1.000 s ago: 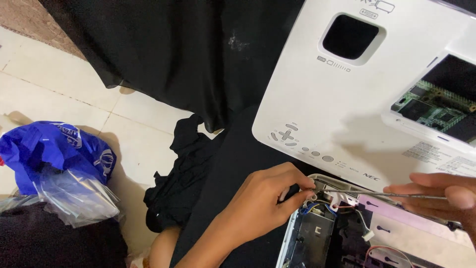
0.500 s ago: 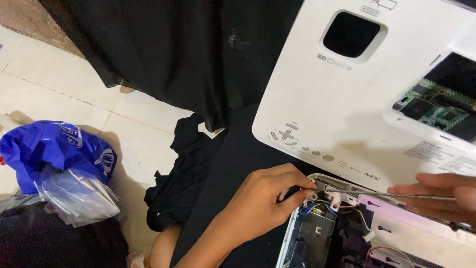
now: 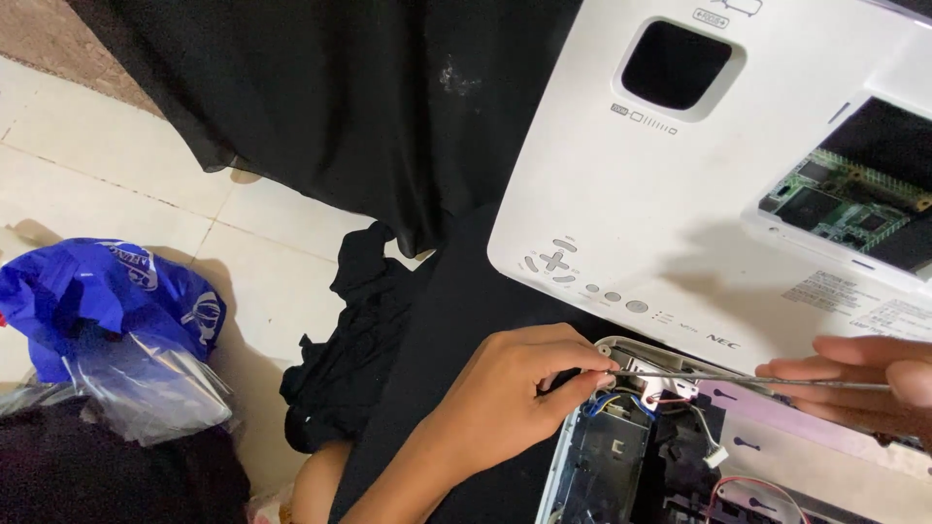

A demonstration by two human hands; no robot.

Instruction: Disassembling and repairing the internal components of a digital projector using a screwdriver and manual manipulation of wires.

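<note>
Left hand [image 3: 505, 408]: fingers [image 3: 582, 374] were pinched shut on the small wire bundle [image 3: 621, 396] at the near corner of the opened chassis [image 3: 621, 456]. Tip of the thin metal tool [image 3: 738, 378] was seen touching the same spot, just beside the fingertips.

Right hand [image 3: 864, 388]: fingers were closed around the tool's far end, shaft held nearly level across the chassis edge. The hand was partly cut off by the frame edge.

Change against half a second earlier: the right hand was found pulled slightly back toward the frame edge, while the tool tip was kept at the connector. The left pinch was unchanged. Judged: the connector was still being worked loose, not yet freed; a white plug [image 3: 716, 456] on a loose lead was seen lying free just past the tool.

Outward from the fingers: blue and red wires were noted directly under the fingertips, dark internals and a pale lilac plate [image 3: 777, 427] beyond them. Above the hands the white top cover [image 3: 621, 223] of the device was lying tilted, with button cluster, dark window and an opening that exposed a green circuit board [image 3: 835, 209].

Further left of the left hand: black cloth [image 3: 359, 349] under and beside the forearm, tiled floor [image 3: 116, 165], and a blue plastic bag [image 3: 107, 301] with clear film, well apart from the work.
</note>
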